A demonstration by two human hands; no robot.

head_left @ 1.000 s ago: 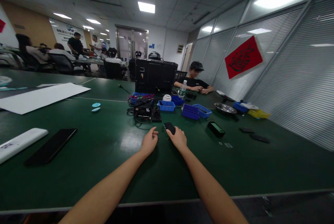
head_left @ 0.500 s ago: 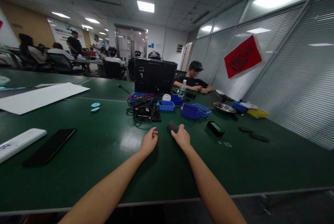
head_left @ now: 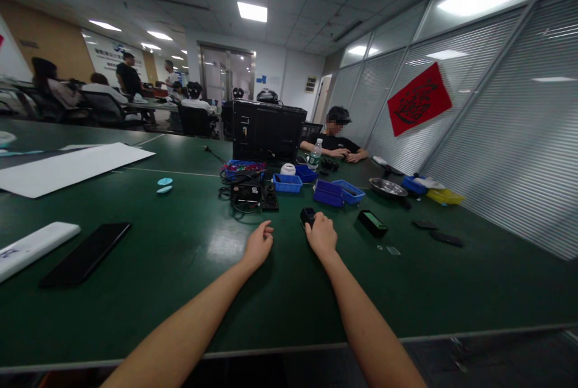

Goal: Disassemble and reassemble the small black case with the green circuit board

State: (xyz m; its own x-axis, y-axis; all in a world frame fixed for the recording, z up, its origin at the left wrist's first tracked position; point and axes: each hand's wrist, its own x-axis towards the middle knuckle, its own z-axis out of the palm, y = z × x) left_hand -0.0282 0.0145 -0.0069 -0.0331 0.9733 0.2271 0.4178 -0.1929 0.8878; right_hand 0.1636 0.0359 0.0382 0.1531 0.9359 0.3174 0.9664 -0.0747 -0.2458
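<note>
My right hand point(head_left: 321, 234) is closed round a small black device point(head_left: 307, 215), held just above the green table point(head_left: 189, 267) near its middle. My left hand point(head_left: 258, 246) rests on the table a little to the left, fingers curled loosely with nothing in them. Beyond my hands lie a black gadget with coiled cables point(head_left: 247, 193) and several blue trays point(head_left: 288, 182). A dark box with a green face point(head_left: 372, 223) lies to the right of my right hand.
A black phone point(head_left: 85, 253) and a white bar point(head_left: 31, 247) lie at the left. A white sheet point(head_left: 67, 167) lies further back. A black case point(head_left: 268, 131), a metal bowl point(head_left: 389, 188) and a yellow tray point(head_left: 448, 197) stand beyond. A person point(head_left: 336, 141) sits across the table.
My right hand has carried the small black device to the right and turned it over. My left hand has stayed where it was.
</note>
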